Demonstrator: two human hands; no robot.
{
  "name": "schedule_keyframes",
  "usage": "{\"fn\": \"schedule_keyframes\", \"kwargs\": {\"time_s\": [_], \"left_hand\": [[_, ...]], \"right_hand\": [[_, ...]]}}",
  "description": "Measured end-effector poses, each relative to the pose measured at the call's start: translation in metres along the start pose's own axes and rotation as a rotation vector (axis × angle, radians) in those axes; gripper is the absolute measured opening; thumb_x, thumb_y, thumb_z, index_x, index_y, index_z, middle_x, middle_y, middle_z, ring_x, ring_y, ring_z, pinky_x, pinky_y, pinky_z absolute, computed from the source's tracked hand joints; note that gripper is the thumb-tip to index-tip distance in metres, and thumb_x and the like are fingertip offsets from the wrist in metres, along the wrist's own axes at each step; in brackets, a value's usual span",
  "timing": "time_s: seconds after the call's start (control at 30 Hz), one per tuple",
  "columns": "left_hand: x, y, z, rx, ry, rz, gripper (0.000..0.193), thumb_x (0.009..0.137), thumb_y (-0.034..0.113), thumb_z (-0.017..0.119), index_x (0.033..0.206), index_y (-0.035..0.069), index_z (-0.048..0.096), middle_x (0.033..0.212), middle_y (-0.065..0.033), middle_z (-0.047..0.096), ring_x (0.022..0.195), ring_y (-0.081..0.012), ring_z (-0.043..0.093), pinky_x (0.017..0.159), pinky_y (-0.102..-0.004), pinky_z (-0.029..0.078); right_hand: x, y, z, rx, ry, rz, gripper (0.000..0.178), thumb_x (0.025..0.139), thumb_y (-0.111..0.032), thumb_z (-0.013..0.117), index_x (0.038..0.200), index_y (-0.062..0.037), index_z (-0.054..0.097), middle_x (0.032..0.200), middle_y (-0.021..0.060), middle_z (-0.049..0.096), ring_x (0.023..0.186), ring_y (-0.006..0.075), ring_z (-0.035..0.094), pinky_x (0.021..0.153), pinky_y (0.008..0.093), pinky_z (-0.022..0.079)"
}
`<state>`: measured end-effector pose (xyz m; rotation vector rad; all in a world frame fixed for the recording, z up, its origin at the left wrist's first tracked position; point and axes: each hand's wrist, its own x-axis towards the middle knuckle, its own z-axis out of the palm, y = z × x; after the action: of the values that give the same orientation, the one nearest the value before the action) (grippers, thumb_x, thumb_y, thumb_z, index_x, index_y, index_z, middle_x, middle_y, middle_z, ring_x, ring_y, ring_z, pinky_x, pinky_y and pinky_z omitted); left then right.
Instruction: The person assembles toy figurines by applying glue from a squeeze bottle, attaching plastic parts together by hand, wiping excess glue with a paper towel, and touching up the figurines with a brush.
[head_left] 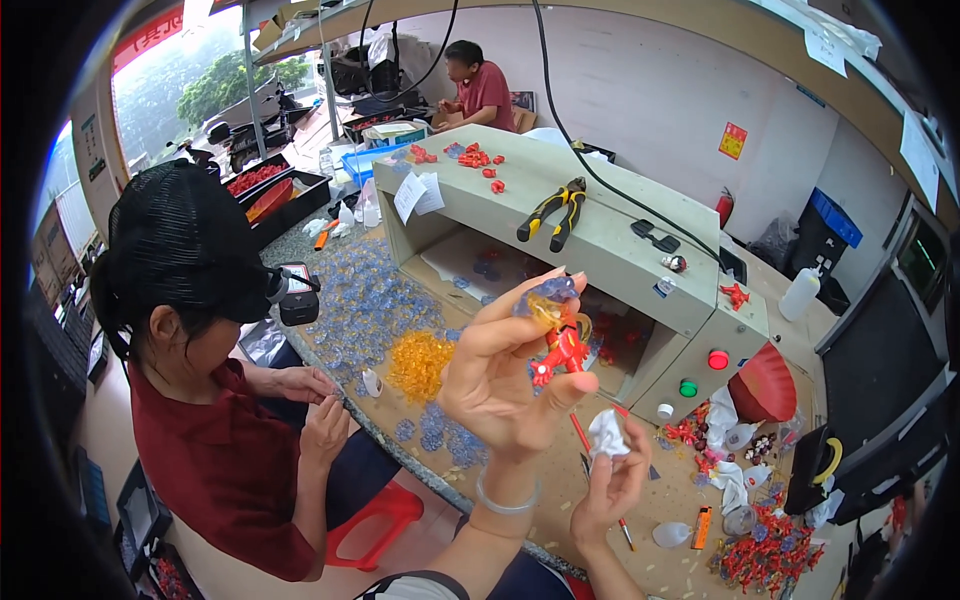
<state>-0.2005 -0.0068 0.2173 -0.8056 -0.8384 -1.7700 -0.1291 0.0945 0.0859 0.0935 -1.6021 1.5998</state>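
Both hands are partly closed. Left hand pinches a small red figure with translucent purple-yellow top, held up above the desk. Right hand, lower, grips wadded white cloth. Forearms rise from below, left the higher. Black trays, far left, hold red pieces; red bowl tilts beside the pale cabinet.

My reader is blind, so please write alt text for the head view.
A person's left hand holds up a small red-and-purple figure; the right hand grips crumpled white material. To the left, a co-worker sits at a workbench strewn with colourful parts.
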Motion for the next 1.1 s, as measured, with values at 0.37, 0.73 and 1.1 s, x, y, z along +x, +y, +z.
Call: {"fn": "schedule_keyframes", "kwargs": {"time_s": [0.37, 0.73, 1.1], "left_hand": [[0.006, -0.009, -0.010, 0.085, -0.021, -0.077, 0.045, 0.070, 0.003, 0.082, 0.103, -0.007, 0.053, 0.115, -0.0310, 0.057, 0.101, -0.0306, 0.064, 0.083, -0.0357, 0.056], [0.008, -0.022, -0.021, 0.160, 0.012, -0.225, 0.040, 0.071, -0.002, 0.079, 0.103, -0.008, 0.054, 0.111, -0.0269, 0.059, 0.102, -0.0351, 0.063, 0.086, -0.0372, 0.053], [0.011, -0.007, -0.004, 0.242, 0.015, -0.160, 0.051, 0.071, 0.017, 0.084, 0.102, -0.007, 0.053, 0.103, -0.0296, 0.061, 0.097, -0.0394, 0.065, 0.085, -0.0404, 0.054]], "right_hand": [[0.088, -0.085, 0.047, 0.214, 0.029, 0.144, 0.017, 0.092, -0.008, 0.054, 0.106, -0.0016, 0.048, 0.094, 0.0045, 0.059, 0.076, 0.0073, 0.054, 0.060, 0.0170, 0.042], [0.110, -0.095, 0.010, 0.282, -0.223, 0.283, 0.020, 0.076, -0.004, 0.061, 0.093, 0.0046, 0.055, 0.070, 0.0015, 0.056, 0.057, 0.0026, 0.046, 0.053, 0.0166, 0.032], [0.122, -0.083, -0.058, 1.308, -0.175, -0.249, 0.088, 0.066, 0.009, 0.046, 0.149, -0.0122, 0.026, 0.042, -0.0012, 0.037, 0.028, 0.0088, 0.030, 0.028, 0.0256, 0.029]]}}
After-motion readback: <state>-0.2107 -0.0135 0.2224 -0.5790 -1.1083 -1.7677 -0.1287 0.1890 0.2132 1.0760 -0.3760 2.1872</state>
